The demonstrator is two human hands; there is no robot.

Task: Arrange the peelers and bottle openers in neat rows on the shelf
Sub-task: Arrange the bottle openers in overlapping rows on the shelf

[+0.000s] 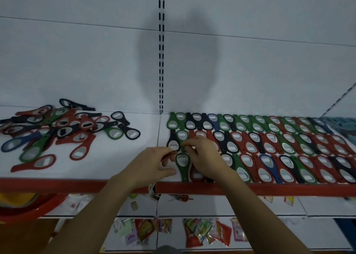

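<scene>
Bottle openers with coloured handles and metal heads lie on a white shelf (119, 157) with a red front lip. On the right they form three tidy rows (269, 144); on the left is a loose pile (57, 130). Both hands work at the rows' left end. My left hand (152, 165) has its fingers curled round a red bottle opener (172, 154), mostly hidden in the grip. My right hand (206, 157) pinches the narrow end of a green opener (182, 136) in the middle row. Between the hands, a green opener (182, 164) lies in the front row beside a black opener (173, 141).
A slotted upright (161, 51) runs up the white back panel. At the far right end of the shelf there are teal items (344, 123). Below hang packets (204, 232) on lower shelves, and a red basin (28, 207) sits at the lower left.
</scene>
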